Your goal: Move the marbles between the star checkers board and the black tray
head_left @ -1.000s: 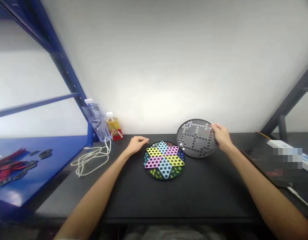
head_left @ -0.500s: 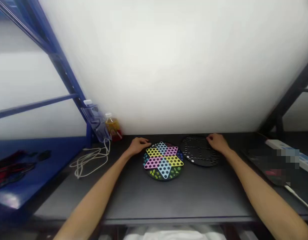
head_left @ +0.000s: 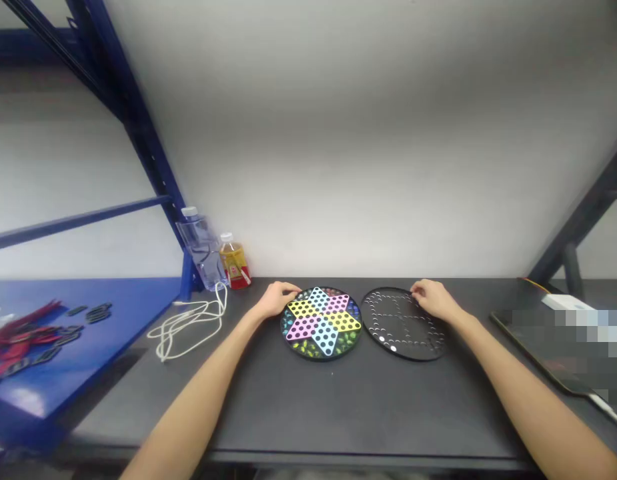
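On my dark tabletop, a star-patterned Chinese checkers board and a black round board lie flat side by side, apparently placed so that each sits under one hand. My left hand rests open at the first board's rim; my right hand lies open on the black board's upper edge, gripping nothing. That hand hides part of the black board, the small pale pieces in its holes are hard to make out, and a pixelated patch obscures whatever lies at far right.
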